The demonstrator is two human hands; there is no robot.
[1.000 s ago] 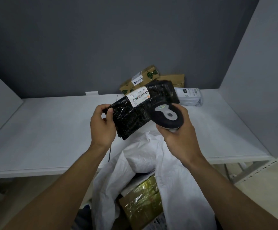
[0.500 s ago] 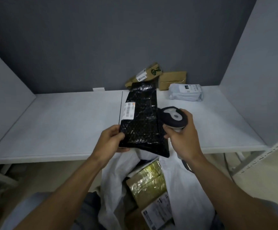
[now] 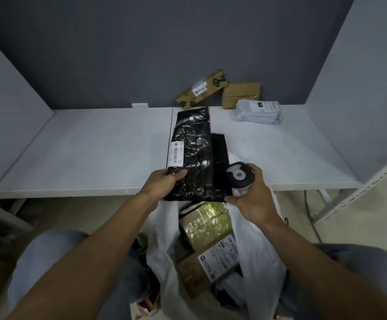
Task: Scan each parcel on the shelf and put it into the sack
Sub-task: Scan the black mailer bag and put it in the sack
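Bagging step, w/ black parcel (image 3: 193,155) pinched in L hand (image 3: 162,184) & scanner (image 3: 239,179) gripped in R hand (image 3: 256,202); next prob. needs tipping down into sack (image 3: 161,236).

Head view, looking down, close over shelf (image 3: 95,153)

Free passage: over the bare left half of the white shelf board (image 3: 84,153). Obstacles, rear right: green-printed brown carton (image 3: 202,90), plain brown carton (image 3: 242,94), grey plastic mailer (image 3: 259,112). The glossy black plastic parcel (image 3: 194,153) spans the open white sack's (image 3: 162,239) mouth; taped cartons (image 3: 205,224) fill its interior.
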